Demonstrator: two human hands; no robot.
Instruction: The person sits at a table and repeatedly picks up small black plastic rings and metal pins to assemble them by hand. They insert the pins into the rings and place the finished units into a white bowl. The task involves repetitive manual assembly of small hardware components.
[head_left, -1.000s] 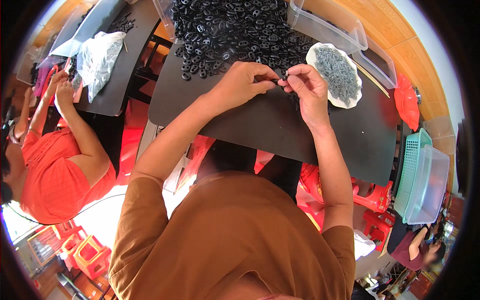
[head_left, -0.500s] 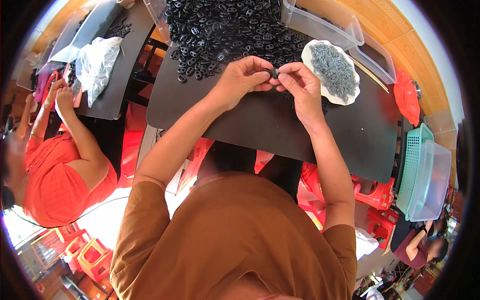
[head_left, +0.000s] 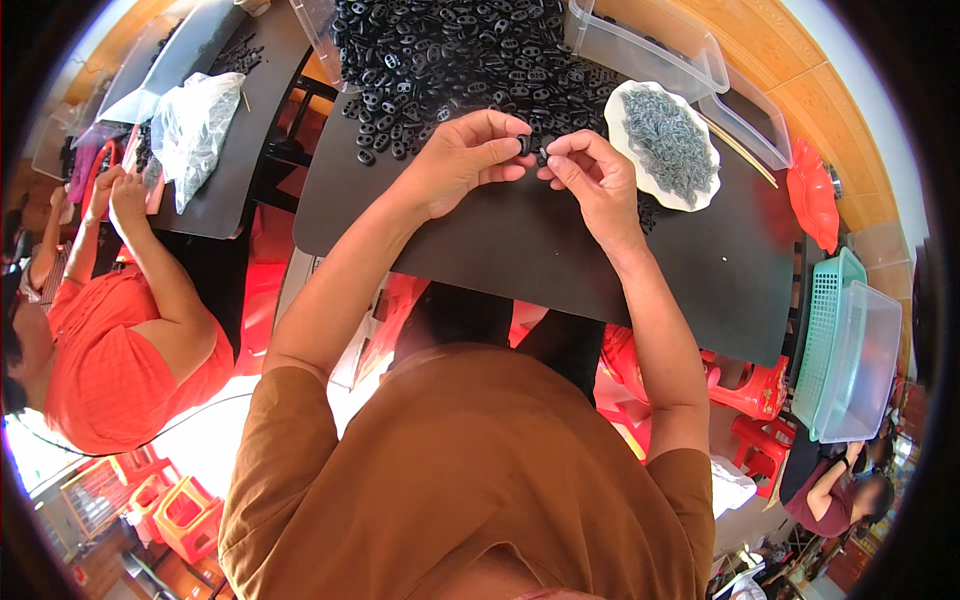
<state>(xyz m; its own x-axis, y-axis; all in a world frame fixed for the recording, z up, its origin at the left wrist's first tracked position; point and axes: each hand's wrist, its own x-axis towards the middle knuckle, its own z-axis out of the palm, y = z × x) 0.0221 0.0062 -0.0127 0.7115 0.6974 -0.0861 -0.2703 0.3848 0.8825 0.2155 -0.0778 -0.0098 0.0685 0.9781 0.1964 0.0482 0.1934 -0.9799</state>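
Note:
My left hand (head_left: 468, 160) and my right hand (head_left: 588, 172) meet over a black table (head_left: 520, 250), fingertips pinched together on a small black plastic piece (head_left: 530, 147). Just beyond them lies a big heap of the same black oval pieces (head_left: 450, 60). To the right of my right hand sits a white plate (head_left: 622, 105) filled with small grey metal parts (head_left: 670, 135).
Clear plastic bins (head_left: 650, 50) stand at the table's far edge, with a thin stick (head_left: 740, 152) beside the plate. A person in an orange shirt (head_left: 110, 350) works at another black table (head_left: 235, 150) on the left, by a plastic bag (head_left: 195, 125). Teal and clear crates (head_left: 850, 350) and red stools (head_left: 750, 385) are at right.
Both hands have shifted slightly back toward me from the heap, still pinching the small piece together. The person on the left keeps working with raised hands.

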